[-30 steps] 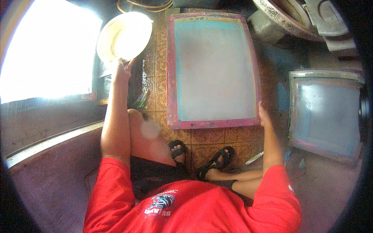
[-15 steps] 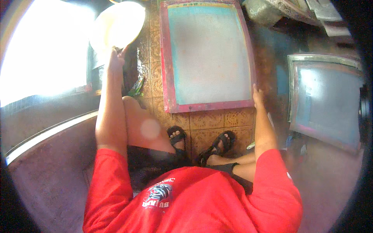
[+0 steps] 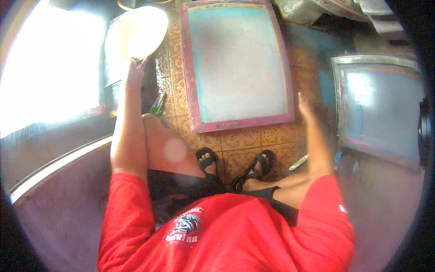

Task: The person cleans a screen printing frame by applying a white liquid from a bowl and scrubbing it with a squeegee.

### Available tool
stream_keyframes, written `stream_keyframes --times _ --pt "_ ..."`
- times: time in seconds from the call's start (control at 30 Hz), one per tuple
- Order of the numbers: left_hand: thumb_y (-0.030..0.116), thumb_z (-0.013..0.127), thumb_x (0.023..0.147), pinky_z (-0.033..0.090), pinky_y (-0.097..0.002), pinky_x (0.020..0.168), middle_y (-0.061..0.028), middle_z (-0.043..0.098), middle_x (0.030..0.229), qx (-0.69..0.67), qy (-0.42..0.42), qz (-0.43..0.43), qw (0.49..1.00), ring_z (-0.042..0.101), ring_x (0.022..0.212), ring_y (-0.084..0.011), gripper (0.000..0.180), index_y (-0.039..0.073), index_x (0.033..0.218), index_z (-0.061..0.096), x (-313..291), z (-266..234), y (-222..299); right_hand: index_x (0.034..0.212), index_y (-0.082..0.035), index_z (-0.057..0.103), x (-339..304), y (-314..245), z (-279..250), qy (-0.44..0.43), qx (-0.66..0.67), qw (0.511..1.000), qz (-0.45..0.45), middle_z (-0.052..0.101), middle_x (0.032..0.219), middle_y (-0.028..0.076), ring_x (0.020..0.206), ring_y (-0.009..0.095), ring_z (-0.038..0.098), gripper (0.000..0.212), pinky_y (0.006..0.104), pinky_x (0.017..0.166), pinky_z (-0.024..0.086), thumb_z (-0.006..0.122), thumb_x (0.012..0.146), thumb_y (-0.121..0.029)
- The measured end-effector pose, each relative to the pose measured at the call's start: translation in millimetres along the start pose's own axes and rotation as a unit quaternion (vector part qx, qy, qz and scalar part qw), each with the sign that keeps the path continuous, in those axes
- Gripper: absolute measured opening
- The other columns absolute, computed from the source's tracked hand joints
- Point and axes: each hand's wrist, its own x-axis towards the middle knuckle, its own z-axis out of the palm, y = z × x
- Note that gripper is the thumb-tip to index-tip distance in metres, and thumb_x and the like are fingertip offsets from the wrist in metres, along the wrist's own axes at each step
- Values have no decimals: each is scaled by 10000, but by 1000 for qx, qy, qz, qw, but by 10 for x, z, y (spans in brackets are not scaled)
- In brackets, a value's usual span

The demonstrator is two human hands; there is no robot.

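Note:
My left hand (image 3: 136, 69) is closed on the lower rim of a round white basin (image 3: 138, 34), so washed out by light that its inside cannot be made out. In front of me is a large screen-printing frame (image 3: 186, 81), with a worn pink border, a greyish mesh and turquoise along its edges. Just beyond its right side, my right hand (image 3: 305, 105) is held apart from it, fingers stretched out and holding nothing.
Two more framed screens (image 3: 383, 111) lean together at the right. Brown patterned tiles (image 3: 240, 141) cover the floor, where a thin pale object (image 3: 299, 162) lies by my right leg. A bright opening (image 3: 50, 68) and a ledge (image 3: 63, 165) run along the left. Light-coloured clutter (image 3: 335, 10) fills the far right.
My right hand has let go of the pink-bordered frame's right edge and moved off to the right. The frame sits slightly further left in view. The left hand still holds the basin.

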Motion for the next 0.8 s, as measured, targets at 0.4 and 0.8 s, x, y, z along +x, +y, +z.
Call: stream_keyframes --times 0.4,0.8 --pt "97 496 799 535 -409 718 -183 469 1077 -40 125 -112 985 574 800 -304 400 -38 1143 344 602 345 -308 902 -39 578 -1563 1139 -1554 -346 -5 935 72 591 834 97 757 225 555 266 351 677 446 511 832 -286" --pt "60 449 772 548 -358 585 -204 499 1024 96 64 -26 993 590 784 -299 358 -63 1108 426 1019 883 -411 956 -29 547 -2569 1563 -738 -122 240 939 212 566 900 114 819 237 532 274 350 721 423 492 842 -272"
